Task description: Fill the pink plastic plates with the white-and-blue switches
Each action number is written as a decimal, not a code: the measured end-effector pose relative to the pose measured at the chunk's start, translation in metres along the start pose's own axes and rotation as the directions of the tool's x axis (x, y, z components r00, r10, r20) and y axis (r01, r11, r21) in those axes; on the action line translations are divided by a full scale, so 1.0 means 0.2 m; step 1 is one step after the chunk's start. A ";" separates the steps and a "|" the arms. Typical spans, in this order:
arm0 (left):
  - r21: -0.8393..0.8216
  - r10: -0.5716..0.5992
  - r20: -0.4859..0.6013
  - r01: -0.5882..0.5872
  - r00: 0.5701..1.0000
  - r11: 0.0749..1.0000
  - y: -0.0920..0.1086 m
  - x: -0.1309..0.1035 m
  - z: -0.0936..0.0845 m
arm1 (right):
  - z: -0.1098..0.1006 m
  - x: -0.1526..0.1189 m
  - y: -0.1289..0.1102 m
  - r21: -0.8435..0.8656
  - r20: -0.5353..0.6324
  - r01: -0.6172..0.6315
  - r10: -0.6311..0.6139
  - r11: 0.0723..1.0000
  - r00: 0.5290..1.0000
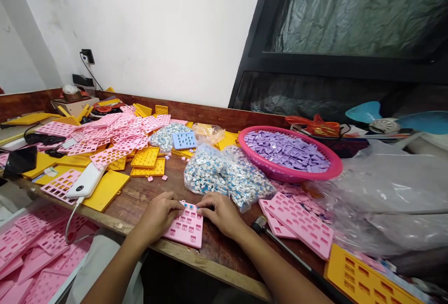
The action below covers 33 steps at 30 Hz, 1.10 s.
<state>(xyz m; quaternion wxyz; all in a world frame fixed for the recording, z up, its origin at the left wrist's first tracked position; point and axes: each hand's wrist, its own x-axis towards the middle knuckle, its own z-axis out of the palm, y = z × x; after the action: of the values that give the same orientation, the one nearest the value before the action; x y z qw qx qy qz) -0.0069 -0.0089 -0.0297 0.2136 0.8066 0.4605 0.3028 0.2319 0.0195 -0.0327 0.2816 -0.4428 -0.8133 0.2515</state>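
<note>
A pink plate (184, 230) with square recesses lies flat at the table's front edge, with small blue and white pieces (191, 206) along its far row. My left hand (161, 214) is at the plate's upper left, thumb and forefinger closed near those pieces. At the upper right corner, my right hand (220, 213) has its fingers pinched together by a blue piece. What either pinch holds is too small to make out. Beyond them sit clear bags of blue and white pieces (206, 171).
A pink basket (334, 163) of purple pieces stands at the back right. Pink plates (304, 224) and a black-handled tool (289, 250) lie right of my right hand. Yellow plates (107, 190), a white phone (87, 180) and a pink pile (112, 129) are at left.
</note>
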 end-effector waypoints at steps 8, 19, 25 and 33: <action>0.130 0.031 0.003 -0.031 1.000 0.991 0.02 0.00 0.00 | -0.02 0.02 0.02 -0.036 0.065 -0.009 0.011 0.999 0.998; 0.205 0.020 0.015 -0.023 1.000 0.979 0.03 -0.01 0.01 | -0.01 -0.01 -0.01 -0.209 0.063 0.104 -0.093 0.972 0.994; 0.302 0.003 0.036 -0.014 0.999 0.953 0.05 -0.01 0.02 | -0.09 0.01 -0.02 0.037 -0.008 0.062 -0.062 0.997 0.998; 0.222 0.019 0.097 -0.040 0.995 0.974 0.09 0.10 -0.06 | -0.29 -0.01 0.04 -0.248 0.077 0.007 0.013 0.969 0.997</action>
<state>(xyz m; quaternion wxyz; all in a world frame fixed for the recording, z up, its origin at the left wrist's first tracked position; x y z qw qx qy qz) 0.0028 0.0002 -0.0041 0.1384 0.8457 0.4689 0.2140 0.2775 0.0318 0.0031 0.1919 -0.4656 -0.8480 0.1652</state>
